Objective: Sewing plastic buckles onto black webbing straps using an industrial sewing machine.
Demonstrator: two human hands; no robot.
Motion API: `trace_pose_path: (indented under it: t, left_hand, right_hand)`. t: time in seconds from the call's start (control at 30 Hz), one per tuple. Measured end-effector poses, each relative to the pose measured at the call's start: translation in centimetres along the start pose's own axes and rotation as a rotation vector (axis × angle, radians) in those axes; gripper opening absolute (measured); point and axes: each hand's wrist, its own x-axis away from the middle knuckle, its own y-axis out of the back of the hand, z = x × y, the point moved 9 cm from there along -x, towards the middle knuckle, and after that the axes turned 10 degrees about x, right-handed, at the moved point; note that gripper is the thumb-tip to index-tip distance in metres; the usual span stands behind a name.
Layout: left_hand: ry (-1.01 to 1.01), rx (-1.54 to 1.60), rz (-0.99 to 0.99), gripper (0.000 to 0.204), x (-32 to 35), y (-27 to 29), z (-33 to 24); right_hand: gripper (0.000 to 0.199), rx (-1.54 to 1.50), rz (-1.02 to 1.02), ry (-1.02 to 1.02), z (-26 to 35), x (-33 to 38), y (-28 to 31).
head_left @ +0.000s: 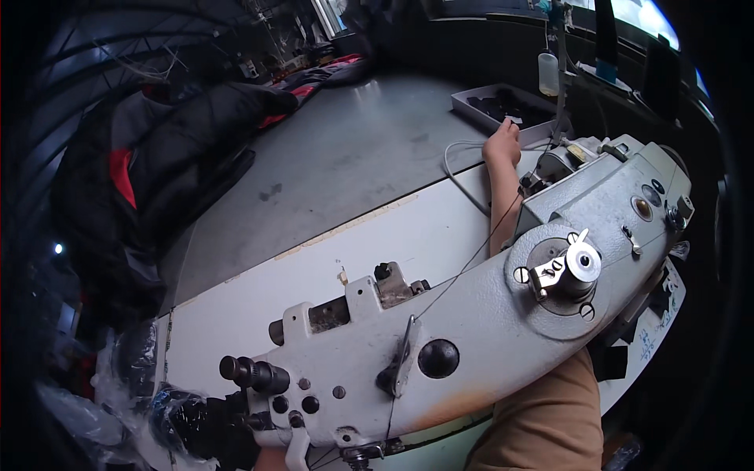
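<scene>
My right arm, in a brown sleeve [550, 416], passes behind the pale grey sewing machine [471, 337]. Beyond the machine, my right hand [503, 143] is at the near edge of a shallow light-coloured tray [481, 116]. Its fingers are drawn together at a small white piece [514, 119], too small to name. Dark pieces [510, 102] lie in the tray. Of my left hand [271, 459], only a bit of skin shows at the lower edge below the machine's head; its fingers are hidden.
Black, grey and red padded garments [181, 149] are heaped along the left of the grey table [345, 149]. Clear plastic wrapping [102, 416] bunches at the lower left. A thin thread runs over the machine. A small bottle [548, 74] hangs by the thread stand [561, 94].
</scene>
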Motion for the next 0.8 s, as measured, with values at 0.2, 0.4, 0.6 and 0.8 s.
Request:
trace_pose_path:
  t: [0.2,0.4,0.6,0.8]
  left_hand:
    - [0.051,-0.071,0.042,0.076,-1.5,4.1,1.0]
    - [-0.454,-0.660,0.082,0.041,0.9,4.6,-1.8]
    - [-0.790,-1.095,0.122,0.026,-2.4,-11.8,-3.0]
    - [-0.977,-1.413,0.063,0.025,2.2,-15.2,-4.1]
  right_hand:
    - [0.041,-0.300,0.073,-0.052,1.5,1.0,-2.0]
    - [0.016,-0.176,-0.017,0.373,8.9,5.0,1.0]
    - [0.018,-0.495,0.184,0.636,18.3,15.5,3.7]
    - [0.015,-0.459,0.476,1.094,19.2,30.1,5.1]
